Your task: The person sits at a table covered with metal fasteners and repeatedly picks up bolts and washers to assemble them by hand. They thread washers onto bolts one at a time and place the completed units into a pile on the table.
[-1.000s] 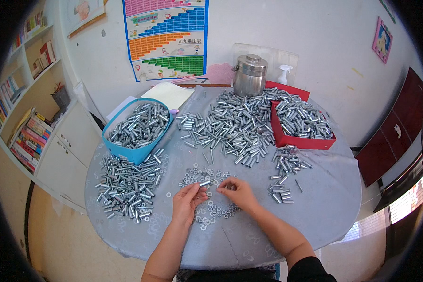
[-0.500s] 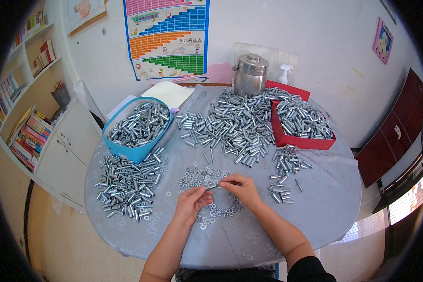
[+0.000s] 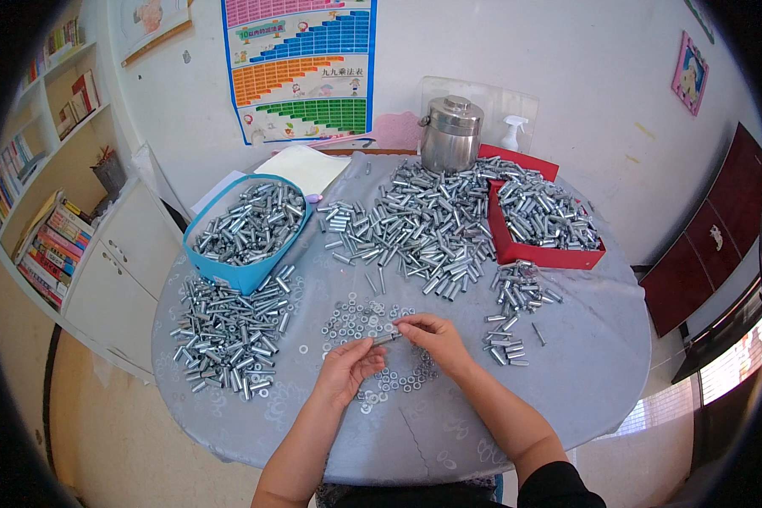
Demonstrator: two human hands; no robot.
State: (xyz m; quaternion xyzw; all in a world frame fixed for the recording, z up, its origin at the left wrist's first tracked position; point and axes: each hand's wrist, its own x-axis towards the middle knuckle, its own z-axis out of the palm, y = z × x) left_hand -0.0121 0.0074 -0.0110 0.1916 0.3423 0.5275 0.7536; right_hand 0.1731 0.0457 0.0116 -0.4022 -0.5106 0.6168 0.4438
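Above the near middle of the table, a slim silvery expansion bolt (image 3: 384, 339) is held between my two hands. My left hand (image 3: 347, 369) pinches its left end with thumb and fingers. At the other end, the fingertips of my right hand (image 3: 437, 340) close on the bolt's tip; whether they also hold a nut or washer is too small to tell. Small metal nuts and washers (image 3: 353, 318) lie scattered beneath and around both hands, partly covered by them.
To the left stands a blue bin (image 3: 244, 276) full of metal pieces, with a pile of bolts (image 3: 229, 334) before it. Metal sleeves (image 3: 432, 233) are heaped at the back, beside a filled red box (image 3: 550, 257). A steel pot (image 3: 453, 140) stands behind them on the grey tablecloth (image 3: 584, 356).
Both hands stay almost in place, still holding the bolt. The bolt and the right fingertips have shifted very slightly.
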